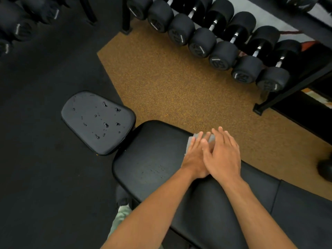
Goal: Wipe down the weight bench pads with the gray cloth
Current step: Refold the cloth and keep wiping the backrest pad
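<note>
Here, both grips are lying flat with fingers straight, gripping nothing, the right grip (222, 155) overlapping the left grip (194, 159). Together they are pressing the gray cloth (189, 146) onto the long padded surface (152, 159), near its far edge. The seat pad (89, 126) just beside it is carrying droplets (106, 125).

Gray cloth (189, 145) mostly buried under flat left hand (195, 159) and right hand (223, 155), only pale strip showed past fingertips. Long black vinyl back pad (152, 159) ran off bottom edge. Numbers on black rubber dumbbells (202, 42) too smeary to read properly. Dark round thing (325, 169) chopped by right edge, couldn't tell what.
</note>
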The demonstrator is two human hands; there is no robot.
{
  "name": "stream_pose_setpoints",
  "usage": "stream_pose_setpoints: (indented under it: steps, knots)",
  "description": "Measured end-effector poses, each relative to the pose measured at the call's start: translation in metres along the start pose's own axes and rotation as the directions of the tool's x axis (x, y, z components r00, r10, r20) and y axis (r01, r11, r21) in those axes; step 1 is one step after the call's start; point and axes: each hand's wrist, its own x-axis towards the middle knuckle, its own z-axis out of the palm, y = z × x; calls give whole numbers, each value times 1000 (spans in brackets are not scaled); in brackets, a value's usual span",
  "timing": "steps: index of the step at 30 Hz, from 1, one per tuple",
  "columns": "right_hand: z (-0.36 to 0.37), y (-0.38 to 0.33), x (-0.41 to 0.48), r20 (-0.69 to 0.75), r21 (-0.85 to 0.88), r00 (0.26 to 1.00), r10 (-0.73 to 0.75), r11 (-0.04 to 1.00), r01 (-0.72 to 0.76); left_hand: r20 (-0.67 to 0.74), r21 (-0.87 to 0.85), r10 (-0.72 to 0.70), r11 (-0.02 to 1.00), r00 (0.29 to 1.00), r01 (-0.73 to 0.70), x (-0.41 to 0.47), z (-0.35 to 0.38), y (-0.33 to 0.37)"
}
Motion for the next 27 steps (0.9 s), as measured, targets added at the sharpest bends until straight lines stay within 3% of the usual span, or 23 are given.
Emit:
stream_pose_setpoints:
  steps: [2,6,9,12,16,18,21,27]
  knots:
    - [8,3,8,34,-8,999,24,1000,-24,14,57,-36,998,999,35,17,-5,-23]
    - [30,0,28,57,-66,997,61,996,-57,28,-43,-137,990,990,138,42,-12,-75]
    - [45,-11,44,115,-135,989,97,988,-82,85,-12,-202,979,976,203,59,-28,-107]
    - [55,-23,60,207,-265,969,136,961,-78,51,3,-274,962,960,274,73,-48,-139]
    - [64,-35,83,249,-306,957,147,950,-67,41,69,-360,931,932,357,89,-64,-192]
    - [70,-41,92,247,-304,959,138,951,-59,24,115,-422,902,906,417,94,-69,-217]
    - [82,-49,101,261,-311,956,131,949,-46,3,28,-566,824,824,566,96,-80,-247]
    - [93,-56,108,259,-307,955,141,950,-57,25,-123,-673,732,739,670,97,-86,-272]
